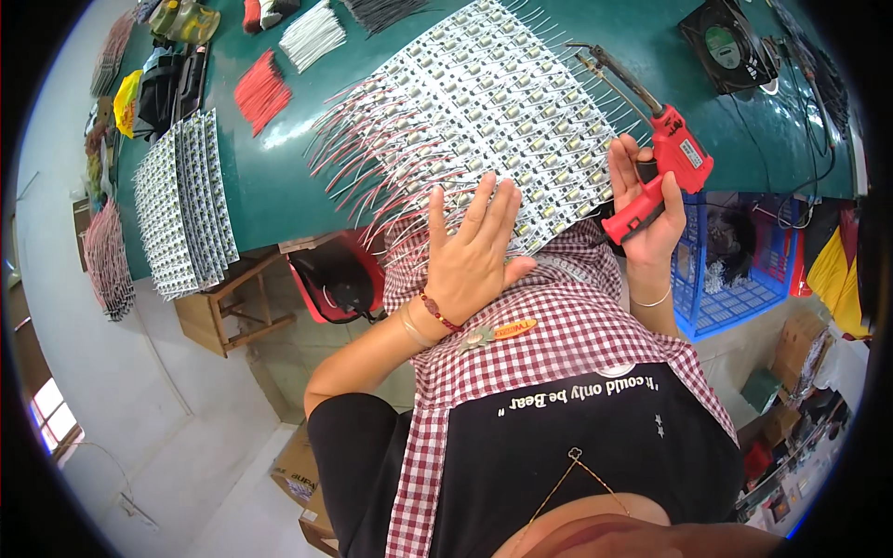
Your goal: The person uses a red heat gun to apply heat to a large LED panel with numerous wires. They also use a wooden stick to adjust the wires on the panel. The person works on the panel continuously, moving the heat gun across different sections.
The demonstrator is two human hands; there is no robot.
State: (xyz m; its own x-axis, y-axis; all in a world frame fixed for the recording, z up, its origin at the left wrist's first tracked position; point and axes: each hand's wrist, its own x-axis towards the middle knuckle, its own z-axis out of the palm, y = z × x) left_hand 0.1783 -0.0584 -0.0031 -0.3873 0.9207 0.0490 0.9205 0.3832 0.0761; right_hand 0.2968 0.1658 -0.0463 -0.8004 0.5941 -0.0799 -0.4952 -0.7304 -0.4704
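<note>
A wide sheet of small white circuit boards (484,102) with red and white wire leads lies across the green table (279,186), its near end hanging over the edge onto my checked apron. My left hand (474,246) rests flat on that near end, fingers spread, holding nothing. My right hand (646,200) grips the red handle of a soldering gun (665,149). Its long metal tip (614,70) points up and away over the boards' right edge.
A second stack of board strips (181,205) hangs over the table's left edge. Bundles of red wires (260,90), white wires (312,35) and black wires lie at the far side. A black fan (726,42) sits far right. A blue crate (735,270) stands under the table.
</note>
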